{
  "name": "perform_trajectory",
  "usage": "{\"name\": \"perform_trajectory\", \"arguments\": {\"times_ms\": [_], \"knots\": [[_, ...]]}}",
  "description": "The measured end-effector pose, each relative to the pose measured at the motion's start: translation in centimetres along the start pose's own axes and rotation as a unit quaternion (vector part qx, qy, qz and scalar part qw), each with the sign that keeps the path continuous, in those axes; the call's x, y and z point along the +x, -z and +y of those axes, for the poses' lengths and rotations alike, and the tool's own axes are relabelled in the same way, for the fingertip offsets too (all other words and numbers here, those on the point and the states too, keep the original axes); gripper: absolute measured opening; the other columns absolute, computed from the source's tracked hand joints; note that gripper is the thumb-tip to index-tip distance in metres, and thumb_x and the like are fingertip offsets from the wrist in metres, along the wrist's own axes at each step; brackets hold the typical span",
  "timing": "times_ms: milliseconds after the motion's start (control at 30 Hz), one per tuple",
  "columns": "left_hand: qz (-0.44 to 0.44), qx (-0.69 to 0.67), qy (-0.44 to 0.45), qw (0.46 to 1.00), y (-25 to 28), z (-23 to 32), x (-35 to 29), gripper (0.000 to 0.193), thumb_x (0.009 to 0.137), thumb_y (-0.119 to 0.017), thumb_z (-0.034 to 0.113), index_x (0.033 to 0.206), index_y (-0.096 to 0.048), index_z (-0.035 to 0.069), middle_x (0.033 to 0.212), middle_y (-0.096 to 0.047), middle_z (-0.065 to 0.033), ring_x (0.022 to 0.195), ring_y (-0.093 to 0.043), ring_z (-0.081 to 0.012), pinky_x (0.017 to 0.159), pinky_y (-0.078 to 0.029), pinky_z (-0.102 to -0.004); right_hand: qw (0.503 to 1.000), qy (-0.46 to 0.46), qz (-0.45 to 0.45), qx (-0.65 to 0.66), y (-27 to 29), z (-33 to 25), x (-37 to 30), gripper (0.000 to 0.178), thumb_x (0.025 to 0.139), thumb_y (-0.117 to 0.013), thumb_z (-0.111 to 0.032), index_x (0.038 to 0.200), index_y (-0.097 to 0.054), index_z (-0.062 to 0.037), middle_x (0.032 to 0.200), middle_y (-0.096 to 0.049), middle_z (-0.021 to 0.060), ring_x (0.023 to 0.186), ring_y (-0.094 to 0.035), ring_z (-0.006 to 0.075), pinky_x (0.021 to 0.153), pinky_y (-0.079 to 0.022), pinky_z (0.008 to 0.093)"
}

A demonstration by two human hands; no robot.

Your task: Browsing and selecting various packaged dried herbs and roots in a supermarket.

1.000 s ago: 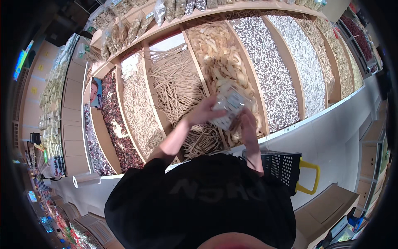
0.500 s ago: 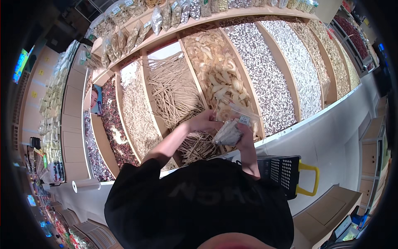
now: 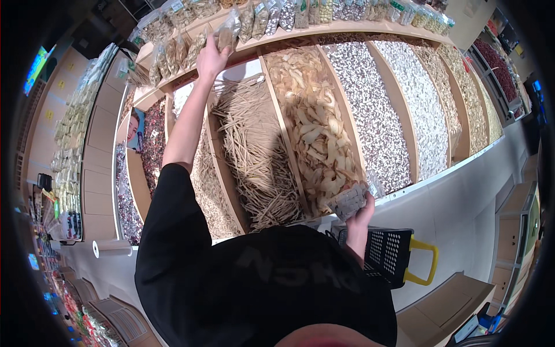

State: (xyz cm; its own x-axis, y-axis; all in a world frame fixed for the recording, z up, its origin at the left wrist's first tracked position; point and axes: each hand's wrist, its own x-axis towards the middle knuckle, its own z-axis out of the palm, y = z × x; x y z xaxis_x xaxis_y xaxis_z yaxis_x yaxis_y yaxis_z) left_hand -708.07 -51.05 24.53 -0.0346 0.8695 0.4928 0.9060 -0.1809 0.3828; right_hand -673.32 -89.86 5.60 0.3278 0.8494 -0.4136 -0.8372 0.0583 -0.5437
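Observation:
My left hand (image 3: pixel 213 59) is stretched out to the shelf above the bins. Its thumb and forefinger are around a clear bag of tan dried goods (image 3: pixel 226 39); the other fingers are partly hidden. Down at the front edge of the bins, my right hand (image 3: pixel 362 215) is closed on a clear plastic bag of pale pieces (image 3: pixel 347 201) with a white label. The bag hangs over the near end of a bin of pale yellow dried slices (image 3: pixel 321 130). Beside that bin, to the left, lie thin brown dried sticks (image 3: pixel 254 144).
More filled bags (image 3: pixel 272 20) line the shelf. Wooden dividers (image 3: pixel 396 95) part bins of mixed dark and white pieces (image 3: pixel 370 110) and white pieces (image 3: pixel 419 98). A black basket with a yellow handle (image 3: pixel 390 251) stands below my right hand. A white roll (image 3: pixel 113 248) sits at the left.
My left hand has left the bag of pale pieces and moved up to the shelf bags. My right hand has moved slightly right and nearer with the bag of pale pieces.

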Motion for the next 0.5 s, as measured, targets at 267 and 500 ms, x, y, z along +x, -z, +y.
{"name": "perform_trajectory", "arguments": {"times_ms": [267,500], "knots": [[0.111,0.021,0.015,0.993,0.3,0.1,-0.1,0.051,0.081,-0.063,0.036,0.118,-0.045,0.006,0.087,-0.066,-0.0228,0.086,-0.064,-0.0409,0.076,-0.049,-0.0492,0.997,0.016,0.007,0.07,2.7,-1.0,-1.8,0.042,0.09,-0.044,-0.033,0.122,-0.054,-0.0072,0.113,-0.06,0.011,0.109,-0.054,0.0321,0.097,-0.04,0.0459],[0.152,0.014,0.088,0.984,1.3,-0.2,0.2,0.055,0.078,-0.066,0.036,0.119,-0.047,0.004,0.098,-0.066,-0.0216,0.092,-0.062,-0.0407,0.081,-0.048,-0.0476,0.997,0.036,-0.011,0.062,5.2,-3.0,-1.5,0.041,0.088,-0.049,-0.03,0.123,-0.053,-0.0084,0.113,-0.06,0.0087,0.106,-0.057,0.0306,0.093,-0.044,0.0467]]}}
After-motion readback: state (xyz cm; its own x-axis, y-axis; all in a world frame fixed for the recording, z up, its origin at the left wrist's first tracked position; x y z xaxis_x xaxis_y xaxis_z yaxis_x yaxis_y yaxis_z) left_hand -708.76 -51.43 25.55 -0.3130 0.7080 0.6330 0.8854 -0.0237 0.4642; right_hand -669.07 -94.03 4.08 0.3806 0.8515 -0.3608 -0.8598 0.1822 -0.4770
